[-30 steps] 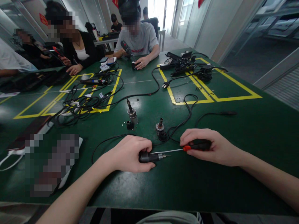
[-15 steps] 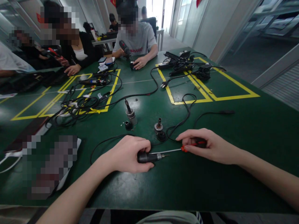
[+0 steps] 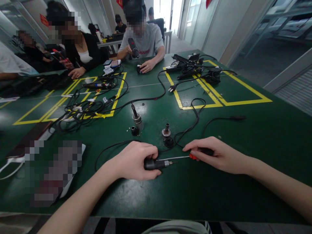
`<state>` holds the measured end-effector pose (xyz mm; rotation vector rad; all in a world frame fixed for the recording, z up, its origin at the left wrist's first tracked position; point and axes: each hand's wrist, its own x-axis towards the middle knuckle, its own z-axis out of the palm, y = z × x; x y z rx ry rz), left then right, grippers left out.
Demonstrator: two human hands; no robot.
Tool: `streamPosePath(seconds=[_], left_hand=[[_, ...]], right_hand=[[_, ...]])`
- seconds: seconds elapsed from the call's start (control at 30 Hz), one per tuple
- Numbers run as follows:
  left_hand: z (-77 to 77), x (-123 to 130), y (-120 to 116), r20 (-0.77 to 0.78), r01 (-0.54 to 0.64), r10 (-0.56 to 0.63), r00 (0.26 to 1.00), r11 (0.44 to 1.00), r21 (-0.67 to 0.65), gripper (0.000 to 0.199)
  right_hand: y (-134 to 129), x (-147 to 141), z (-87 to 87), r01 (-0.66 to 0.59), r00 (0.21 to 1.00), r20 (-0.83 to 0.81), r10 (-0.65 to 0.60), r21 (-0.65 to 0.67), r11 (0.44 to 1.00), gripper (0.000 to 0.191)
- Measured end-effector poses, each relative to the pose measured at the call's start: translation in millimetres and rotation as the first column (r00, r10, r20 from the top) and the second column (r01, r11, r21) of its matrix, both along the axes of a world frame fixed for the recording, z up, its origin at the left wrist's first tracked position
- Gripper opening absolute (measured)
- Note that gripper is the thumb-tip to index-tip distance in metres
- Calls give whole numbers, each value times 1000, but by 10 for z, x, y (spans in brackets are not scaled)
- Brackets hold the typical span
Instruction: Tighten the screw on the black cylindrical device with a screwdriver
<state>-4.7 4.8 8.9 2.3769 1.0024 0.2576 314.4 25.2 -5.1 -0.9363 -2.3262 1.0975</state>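
My left hand [image 3: 138, 160] is wrapped round a black cylindrical tool [image 3: 156, 164], whose thin metal tip points right. In my right hand [image 3: 214, 154] is a screwdriver [image 3: 192, 156] with a red and black handle. Its long shaft runs left along the tool's far side to my left fingers, where the end is hidden. Beyond my hands, a metal motor-like part [image 3: 136, 119] stands upright beside a small black collar [image 3: 134, 131]. A shorter metal part [image 3: 166, 131] stands nearer the middle, with a black ring [image 3: 168, 142] in front of it.
Tangled cables [image 3: 78, 109] lie at the left, near a phone-like slab [image 3: 55, 172]. Black tools [image 3: 187, 65] are piled at the far right inside yellow tape. A loose cord [image 3: 195, 120] runs beyond my right hand. Across the table, a person [image 3: 146, 42] holds a power tool.
The screwdriver handle has turned in my right hand, with less red showing. My left hand keeps its grip. Across the table, the person's power tool has shifted slightly.
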Motion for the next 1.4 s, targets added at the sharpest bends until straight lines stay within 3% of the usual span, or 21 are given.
streamPosePath(seconds=[0.1,0.3,0.53,0.9,1.1,1.4], left_hand=[[2,1,3,9,0,0,1000,1000,-11,28],[11,-4,-5,0,5,-5,1000,1000,-15,27],[10,-5,-8,-4,2,-2,1000,1000,-3,27],[10,-7,-1,11,0,0,1000,1000,-28,29],[4,-12,-8,24,-4,5,1000,999,-32,29],[-5,-19,-1,29,-3,3,1000,1000,-27,28]], right_hand=[[-2,6,20,2,999,-43,-3,-29,1000,25],[-7,15,3,-14,1000,-12,15,90,996,24],[-9,6,-9,-32,999,-6,32,1,999,31],[12,9,10,-52,998,-38,55,89,995,21],[-9,15,-4,-37,999,18,37,22,999,33],[11,24,-6,-106,993,-41,109,71,992,23]])
